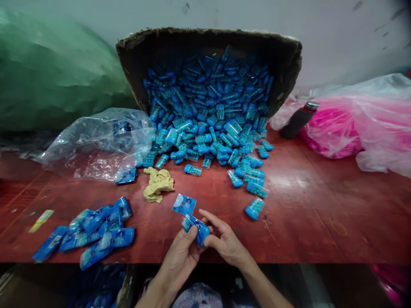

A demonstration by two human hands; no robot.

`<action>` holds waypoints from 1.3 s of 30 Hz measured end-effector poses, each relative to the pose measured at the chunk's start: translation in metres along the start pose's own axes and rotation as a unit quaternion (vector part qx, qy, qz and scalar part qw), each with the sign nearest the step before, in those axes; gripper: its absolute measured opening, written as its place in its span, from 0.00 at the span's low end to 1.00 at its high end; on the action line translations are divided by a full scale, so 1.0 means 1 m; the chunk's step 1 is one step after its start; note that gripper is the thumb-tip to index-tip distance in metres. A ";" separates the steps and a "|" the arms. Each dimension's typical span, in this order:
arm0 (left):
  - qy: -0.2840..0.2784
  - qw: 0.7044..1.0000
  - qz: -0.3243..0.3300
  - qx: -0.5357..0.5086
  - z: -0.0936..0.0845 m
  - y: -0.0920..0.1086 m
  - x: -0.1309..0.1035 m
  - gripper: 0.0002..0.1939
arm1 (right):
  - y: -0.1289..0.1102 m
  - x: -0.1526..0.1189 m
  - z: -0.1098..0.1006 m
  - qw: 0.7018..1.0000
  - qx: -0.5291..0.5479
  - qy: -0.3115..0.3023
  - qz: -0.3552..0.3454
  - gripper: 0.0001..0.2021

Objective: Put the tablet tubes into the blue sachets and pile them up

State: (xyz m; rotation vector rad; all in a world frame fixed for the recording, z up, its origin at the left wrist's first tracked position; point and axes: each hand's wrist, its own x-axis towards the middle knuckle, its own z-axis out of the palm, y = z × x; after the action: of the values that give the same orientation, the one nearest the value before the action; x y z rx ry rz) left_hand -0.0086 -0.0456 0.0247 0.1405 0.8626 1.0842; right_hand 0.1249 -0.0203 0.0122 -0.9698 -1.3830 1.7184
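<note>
— blue plastic is filling my feed: the left hand (183, 251) is gripping a printed packet (201, 232) between thumb and fingers, above the red table (308, 201), near its front edge.

— and the right hand (228, 241)?

— it's hovering half curled, index finger pointing clear, thumb lying at the packet's right end. whether it's pinching there, i'm not able to tell from this far off.

— why is it being held that way?

— i'm guessing the left thumb is steadying it, leaving the right fingers free to work at the other end.

— what about the cardboard box (290, 68)?

— it's lying on its side, mouth facing me, probably so the small beaded bottles (204, 139) are sitting within reach. similar wrapped packets (96, 229) are lying heaped at the left, perhaps to be kept apart from the loose ones.

— what are you missing?

— plenty. shadow is swallowing the back of the box, and the packet is hiding some left fingertips. a flat blue card (184, 204) is lying just beyond (touching the packet or not, i'm not sure). the clear bag (96, 141) is blurring its blue contents, and the frame is cutting off the green sack (58, 72) and the pink bundle (340, 124).
</note>
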 end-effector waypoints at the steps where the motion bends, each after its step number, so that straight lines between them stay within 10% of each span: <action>1: 0.001 1.000 0.004 0.001 0.001 0.000 -0.001 0.09 | 0.001 0.000 0.000 1.000 -0.019 0.011 -0.012 0.26; 14: -0.026 0.999 -0.013 -0.031 -0.003 0.001 -0.004 0.09 | 0.012 0.005 0.007 0.998 0.066 0.020 0.009 0.21; 31: 0.005 0.999 0.004 -0.035 -0.003 -0.004 -0.006 0.08 | 0.004 0.004 0.020 0.996 -0.074 0.046 -0.024 0.19; 39: 0.117 0.991 0.054 -0.048 -0.019 0.025 -0.013 0.12 | 0.004 0.014 0.025 0.987 -0.157 -0.003 -0.031 0.21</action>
State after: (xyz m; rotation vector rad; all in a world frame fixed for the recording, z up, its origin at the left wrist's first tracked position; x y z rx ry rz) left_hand -0.0412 -0.0491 0.0312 -0.0223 1.0192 1.2580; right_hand 0.0963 -0.0197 0.0098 -1.0783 -1.7033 1.4856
